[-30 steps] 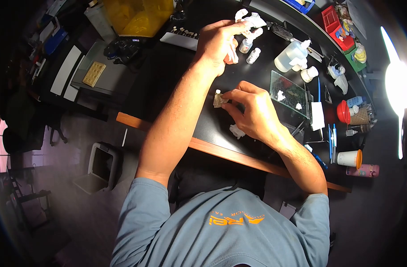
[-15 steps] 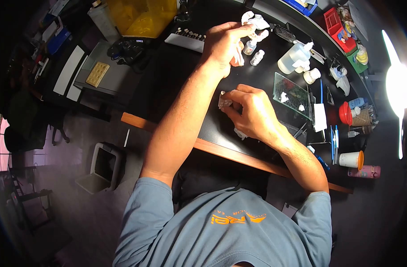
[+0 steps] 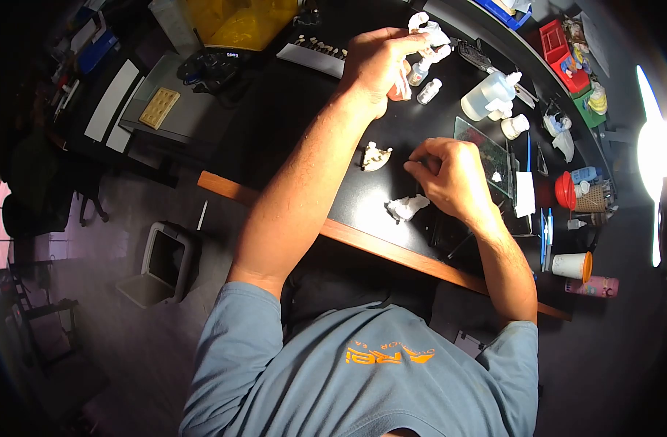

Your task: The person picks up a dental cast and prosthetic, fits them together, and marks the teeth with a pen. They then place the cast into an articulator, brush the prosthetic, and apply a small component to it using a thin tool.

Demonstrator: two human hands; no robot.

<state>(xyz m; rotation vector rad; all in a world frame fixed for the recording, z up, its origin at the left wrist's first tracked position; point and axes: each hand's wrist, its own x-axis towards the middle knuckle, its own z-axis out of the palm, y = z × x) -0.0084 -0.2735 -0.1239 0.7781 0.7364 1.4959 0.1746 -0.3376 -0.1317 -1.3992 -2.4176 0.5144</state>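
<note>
My left hand [image 3: 377, 65] is raised at the back of the black table, its fingers closed on a crumpled white tissue [image 3: 429, 36]. A pale, curved dental model [image 3: 375, 156] rests on the table in front of it. To the right of the model, my right hand [image 3: 450, 171] hovers with thumb and forefinger pinched together; anything between them is too small to make out. Another crumpled tissue [image 3: 406, 208] lies near the front edge. Beyond my right hand is a glass plate [image 3: 486, 156] bearing a small white piece.
A clear bottle [image 3: 488, 96], a white jar [image 3: 515, 127] and a small vial [image 3: 429, 91] stand at the back. The row of tooth samples [image 3: 313, 57] is behind my left hand. A white cup [image 3: 571, 265] stands at the right, near the wooden edge [image 3: 377, 251].
My right hand has let go of the dental model and moved right, leaving the model and the front tissue uncovered. My left hand still holds its tissue.
</note>
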